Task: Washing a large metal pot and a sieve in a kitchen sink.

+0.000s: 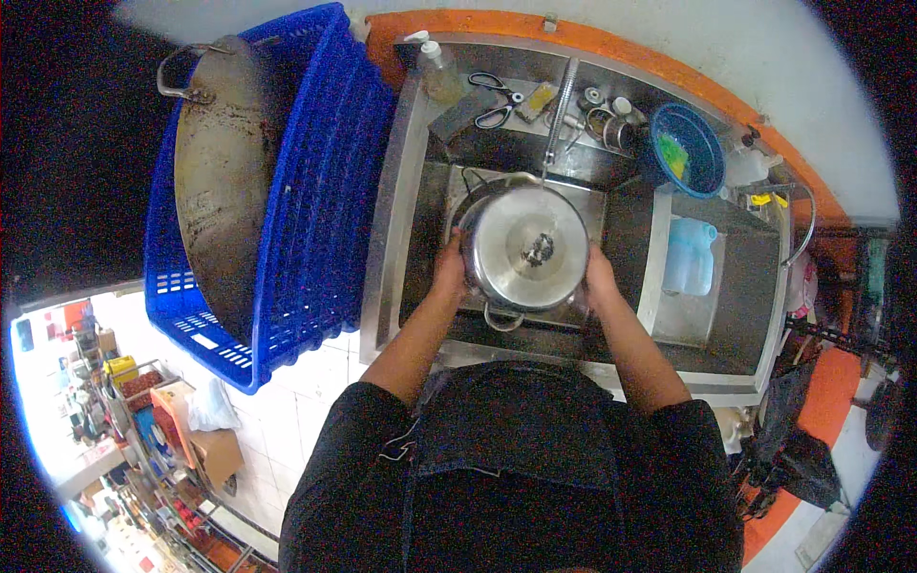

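Note:
A round stainless steel pot [531,243] is held over the left sink basin [433,186], its shiny flat base facing up. My left hand [451,268] grips its left side and my right hand [598,276] its right side. Fingers of both hands are partly hidden by the pot. A metal loop handle [505,320] shows at the near edge. Behind the pot's far left side, part of another round rim is visible. A coiled spring faucet [562,107] reaches down just beyond the pot.
Along the back ledge are a pump bottle [439,71], scissors [498,104], a sponge [537,100] and small metal items. A blue basin [688,150] stands at the right back. A blue jug [689,256] lies in the right basin. Stacked blue crates [322,179] hold a large metal pan [222,165].

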Demonstrator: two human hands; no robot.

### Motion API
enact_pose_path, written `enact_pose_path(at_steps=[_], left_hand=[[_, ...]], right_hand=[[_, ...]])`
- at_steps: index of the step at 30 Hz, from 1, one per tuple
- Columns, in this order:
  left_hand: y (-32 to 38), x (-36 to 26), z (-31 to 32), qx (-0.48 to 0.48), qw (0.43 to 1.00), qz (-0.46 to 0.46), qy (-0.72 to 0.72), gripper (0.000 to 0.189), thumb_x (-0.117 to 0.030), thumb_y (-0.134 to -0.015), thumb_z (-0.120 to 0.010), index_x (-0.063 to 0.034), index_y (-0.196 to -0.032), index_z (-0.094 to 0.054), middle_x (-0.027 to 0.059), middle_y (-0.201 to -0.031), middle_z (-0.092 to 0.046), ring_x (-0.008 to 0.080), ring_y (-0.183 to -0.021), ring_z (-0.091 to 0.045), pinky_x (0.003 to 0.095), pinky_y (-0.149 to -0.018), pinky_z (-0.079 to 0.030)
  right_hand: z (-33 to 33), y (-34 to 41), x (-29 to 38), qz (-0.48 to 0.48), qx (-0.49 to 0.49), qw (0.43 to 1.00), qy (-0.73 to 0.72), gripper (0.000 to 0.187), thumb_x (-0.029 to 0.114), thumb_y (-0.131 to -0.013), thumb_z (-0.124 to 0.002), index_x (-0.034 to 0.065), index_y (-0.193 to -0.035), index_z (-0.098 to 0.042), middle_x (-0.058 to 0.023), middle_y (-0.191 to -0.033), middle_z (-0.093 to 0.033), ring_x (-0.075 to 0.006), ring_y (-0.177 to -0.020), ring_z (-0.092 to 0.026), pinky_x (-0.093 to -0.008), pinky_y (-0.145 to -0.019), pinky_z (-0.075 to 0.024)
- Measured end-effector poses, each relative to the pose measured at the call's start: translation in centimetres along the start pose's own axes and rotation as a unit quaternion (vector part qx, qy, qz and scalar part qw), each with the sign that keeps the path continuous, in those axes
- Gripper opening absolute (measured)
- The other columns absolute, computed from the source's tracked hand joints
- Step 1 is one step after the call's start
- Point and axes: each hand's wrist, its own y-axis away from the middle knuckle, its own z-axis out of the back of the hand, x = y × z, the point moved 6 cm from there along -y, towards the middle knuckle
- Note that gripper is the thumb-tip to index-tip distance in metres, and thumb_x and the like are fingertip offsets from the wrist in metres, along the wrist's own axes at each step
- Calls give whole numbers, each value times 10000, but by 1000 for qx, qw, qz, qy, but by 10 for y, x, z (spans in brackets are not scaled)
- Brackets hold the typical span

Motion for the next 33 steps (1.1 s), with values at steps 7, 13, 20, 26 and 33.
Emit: enact_pose_path(at_steps=[7,13,20,26,33], left_hand=[[29,-54,2,-159,944,-220,-188,573,-536,-1019,-459,-10,-1113,-665,125,-1059,-685,263,-969,-639,444,-854,-478],[71,-71,-57,-119,830,-371,-399,515,-458,-1027,-470,10,-937,-664,230,-852,-659,369,-778,-612,458,-755,-466],[71,-56,-98,-47,828,-323,-457,495,-448,-1032,-466,-3,-960,-669,204,-846,-658,285,-782,-626,422,-745,-473],[58,-47,-135,12,855,-280,-437,485,-429,-1044,-463,8,-1008,-670,149,-832,-662,233,-783,-610,368,-774,-479],[66,-65,-146,43,871,-309,-380,531,-462,-1050,-430,14,-1015,-663,156,-855,-682,236,-800,-624,386,-778,-480]], right_hand=[[-93,38,69,372,-90,835,395,635,480,-1024,-432,26,-1468,-421,-210,-1486,-430,-374,-1369,-405,-444,-1161,-277],[-122,36,78,405,-137,841,331,601,409,-1013,-512,32,-1472,-421,-237,-1511,-379,-371,-1409,-353,-435,-1176,-242],[-72,37,97,334,-121,849,392,456,310,-984,-562,50,-1358,-566,-208,-1379,-556,-378,-1307,-491,-438,-1087,-391],[-124,82,125,565,-43,586,579,295,162,-911,-628,68,-1189,-660,-174,-1245,-618,-360,-1180,-562,-455,-1024,-429],[-139,82,156,603,-7,605,519,136,163,-826,-725,49,-898,-717,-116,-914,-689,-337,-861,-647,-435,-842,-497]])
